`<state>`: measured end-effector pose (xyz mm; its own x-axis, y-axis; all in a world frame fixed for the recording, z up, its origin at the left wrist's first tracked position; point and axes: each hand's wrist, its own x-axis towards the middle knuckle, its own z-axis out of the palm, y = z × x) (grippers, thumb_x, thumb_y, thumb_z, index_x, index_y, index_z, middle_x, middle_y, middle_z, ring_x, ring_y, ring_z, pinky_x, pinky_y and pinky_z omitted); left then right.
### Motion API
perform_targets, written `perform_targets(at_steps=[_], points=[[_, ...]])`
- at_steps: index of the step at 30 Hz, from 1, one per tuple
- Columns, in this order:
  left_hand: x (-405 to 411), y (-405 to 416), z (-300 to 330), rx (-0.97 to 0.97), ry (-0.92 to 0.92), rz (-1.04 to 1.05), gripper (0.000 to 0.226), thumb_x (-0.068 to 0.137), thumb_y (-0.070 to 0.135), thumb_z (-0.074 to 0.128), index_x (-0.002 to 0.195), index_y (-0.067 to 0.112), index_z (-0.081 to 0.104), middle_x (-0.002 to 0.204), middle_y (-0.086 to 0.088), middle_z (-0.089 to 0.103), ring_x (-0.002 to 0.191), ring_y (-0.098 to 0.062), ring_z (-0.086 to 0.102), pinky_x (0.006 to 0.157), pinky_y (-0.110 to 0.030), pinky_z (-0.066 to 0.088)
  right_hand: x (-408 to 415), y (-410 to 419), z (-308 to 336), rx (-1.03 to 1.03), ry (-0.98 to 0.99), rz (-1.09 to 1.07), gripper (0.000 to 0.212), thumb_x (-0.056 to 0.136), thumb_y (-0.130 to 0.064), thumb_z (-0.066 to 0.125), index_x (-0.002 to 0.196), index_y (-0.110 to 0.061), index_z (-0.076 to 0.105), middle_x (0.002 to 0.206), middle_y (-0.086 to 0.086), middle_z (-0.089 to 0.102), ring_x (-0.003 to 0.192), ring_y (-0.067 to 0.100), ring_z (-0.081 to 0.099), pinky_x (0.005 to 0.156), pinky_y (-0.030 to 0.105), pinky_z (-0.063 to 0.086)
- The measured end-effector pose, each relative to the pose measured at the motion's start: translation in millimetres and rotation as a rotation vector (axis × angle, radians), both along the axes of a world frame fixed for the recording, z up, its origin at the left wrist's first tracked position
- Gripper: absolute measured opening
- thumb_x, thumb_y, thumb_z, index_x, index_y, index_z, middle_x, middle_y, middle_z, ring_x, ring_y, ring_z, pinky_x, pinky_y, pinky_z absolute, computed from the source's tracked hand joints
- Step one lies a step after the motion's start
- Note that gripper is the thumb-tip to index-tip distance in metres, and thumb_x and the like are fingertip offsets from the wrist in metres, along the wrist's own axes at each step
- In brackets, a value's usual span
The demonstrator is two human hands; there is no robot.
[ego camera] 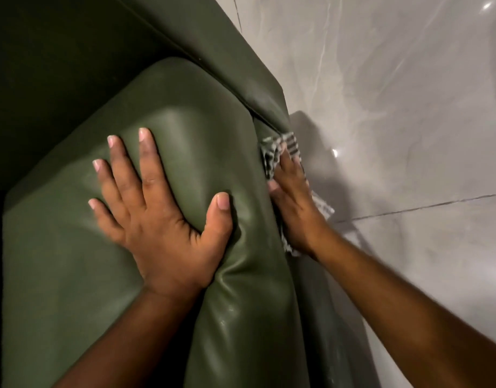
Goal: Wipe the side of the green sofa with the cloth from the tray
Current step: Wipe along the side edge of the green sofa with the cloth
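Note:
The green leather sofa (73, 275) fills the left and middle of the view, seen from above its padded arm. My left hand (157, 208) lies flat on top of the arm, fingers spread, pressing a dent into the cushion. My right hand (294, 203) reaches over the outer edge and presses a black-and-white checked cloth (277, 149) against the sofa's side. The cloth shows above the fingertips and below the wrist; most of it is hidden under the hand. The tray is not in view.
Glossy grey marble floor tiles (409, 107) stretch along the right of the sofa, with a dark grout line (426, 205) and bright light reflections. The sofa's seat area at upper left is in deep shadow.

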<state>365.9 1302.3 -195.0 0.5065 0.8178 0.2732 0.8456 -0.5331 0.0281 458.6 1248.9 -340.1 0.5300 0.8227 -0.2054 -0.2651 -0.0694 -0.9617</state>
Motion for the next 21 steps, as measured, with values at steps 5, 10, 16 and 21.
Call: perform_targets(at_steps=[5, 10, 16, 21], points=[[1.8, 4.0, -1.5, -0.018, -0.006, 0.039, 0.100, 0.078, 0.075, 0.033, 0.162, 0.023, 0.018, 0.172, -0.011, 0.013, 0.159, -0.036, 0.007, 0.122, -0.061, 0.001, 8.8, 22.1, -23.5, -0.017, -0.075, 0.009, 0.052, 0.096, -0.036, 0.033, 0.146, -0.027, 0.020, 0.164, 0.008, 0.009, 0.152, 0.028, 0.001, 0.121, 0.061, 0.002], [-9.7, -34.4, 24.9, -0.236, 0.118, 0.054, 0.100, 0.078, 0.079, 0.029, 0.163, 0.032, 0.004, 0.174, -0.005, -0.005, 0.160, -0.028, -0.008, 0.127, -0.058, -0.003, -32.1, -41.6, 0.9, -0.030, 0.046, 0.049, 0.048, 0.098, -0.030, 0.039, 0.138, -0.045, 0.018, 0.163, 0.007, 0.008, 0.151, 0.031, 0.000, 0.120, 0.062, 0.003], [-19.2, -80.9, 16.0, -0.187, 0.213, 0.066, 0.114, 0.072, 0.079, 0.037, 0.163, 0.023, -0.001, 0.173, -0.013, -0.007, 0.159, -0.038, -0.006, 0.125, -0.058, 0.000, -140.3, -209.7, 21.4, -0.033, 0.079, 0.156, 0.040, 0.095, -0.066, 0.022, 0.122, -0.082, -0.002, 0.147, -0.050, -0.014, 0.147, -0.005, -0.011, 0.124, 0.053, 0.003], [-22.8, -83.4, 10.1, -0.164, 0.139, 0.000, 0.112, 0.074, 0.076, 0.041, 0.163, 0.021, 0.001, 0.173, -0.013, -0.005, 0.159, -0.039, -0.006, 0.124, -0.059, -0.002, -159.1, -215.2, 11.6, -0.040, 0.053, 0.026, 0.041, 0.089, -0.074, 0.022, 0.129, -0.076, 0.013, 0.149, -0.050, -0.002, 0.149, 0.003, -0.005, 0.120, 0.064, 0.001]])
